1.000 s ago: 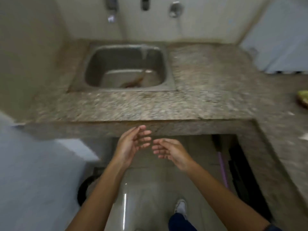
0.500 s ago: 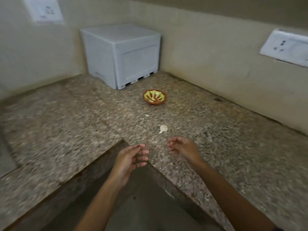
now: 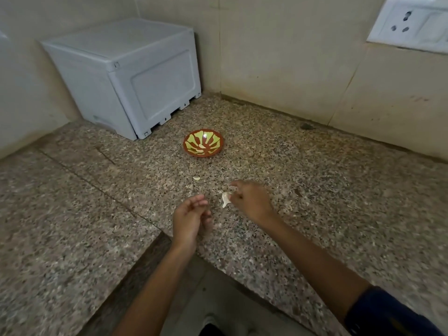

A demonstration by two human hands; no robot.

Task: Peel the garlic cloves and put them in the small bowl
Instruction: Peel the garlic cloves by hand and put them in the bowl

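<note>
The right hand [image 3: 251, 201] is pinching a white garlic clove [image 3: 225, 198] on the speckled stone counter [image 3: 315, 190] mid-frame. The left hand [image 3: 190, 220] is hanging loosely curled, holding nothing. A grey plastic box [image 3: 126, 76] is sitting upper left by beige walls [image 3: 278, 57].

You face a speckled polished-granite worktop [image 3: 315, 190], a glossy glazed small bowl [image 3: 203, 142] and a matt grey plastic box [image 3: 126, 76].

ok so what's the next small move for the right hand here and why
Probably close the fingers of the right hand on the pale unpeeled garlic clove and lift it toward the left hand. The fingertips already touch the clove on the speckled granite counter, the left hand waits open beside it, and the small red and green patterned bowl sits just beyond.
</note>
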